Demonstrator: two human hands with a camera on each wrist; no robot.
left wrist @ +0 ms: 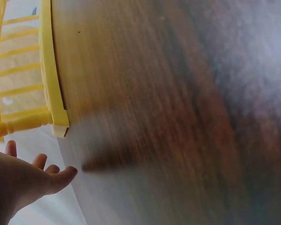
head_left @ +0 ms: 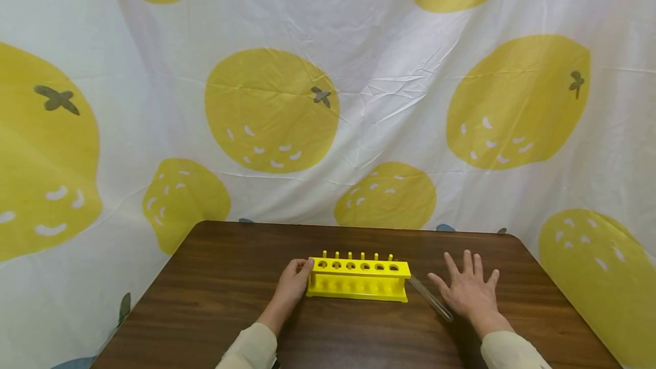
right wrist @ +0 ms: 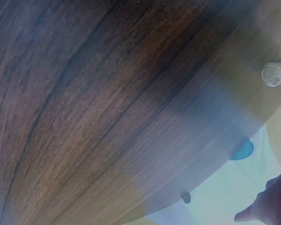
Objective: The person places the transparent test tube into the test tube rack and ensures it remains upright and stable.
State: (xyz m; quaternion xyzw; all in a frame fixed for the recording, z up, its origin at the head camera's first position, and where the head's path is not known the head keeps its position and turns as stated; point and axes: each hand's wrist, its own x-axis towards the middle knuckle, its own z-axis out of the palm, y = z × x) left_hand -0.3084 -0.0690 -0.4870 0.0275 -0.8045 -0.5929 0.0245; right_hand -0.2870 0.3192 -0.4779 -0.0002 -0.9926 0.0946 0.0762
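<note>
A yellow test tube rack (head_left: 357,288) stands upright on the brown wooden table (head_left: 348,337), with a row of round holes and a row of pegs behind them. My left hand (head_left: 294,283) is at the rack's left end, fingertips right by its upper corner. In the left wrist view, the fingers of that hand (left wrist: 33,180) are relaxed beside the rack's end (left wrist: 25,122). A clear test tube (head_left: 432,299) lies slantwise on the table at the rack's right end; its tip (right wrist: 272,75) shows in the right wrist view. Just right of the tube, my right hand (head_left: 471,292) spreads its fingers.
Behind the table hangs a white cloth (head_left: 381,95) printed with yellow lemons, which also covers both sides. The table's far edge (head_left: 287,224) runs close in front of it, with rounded corners.
</note>
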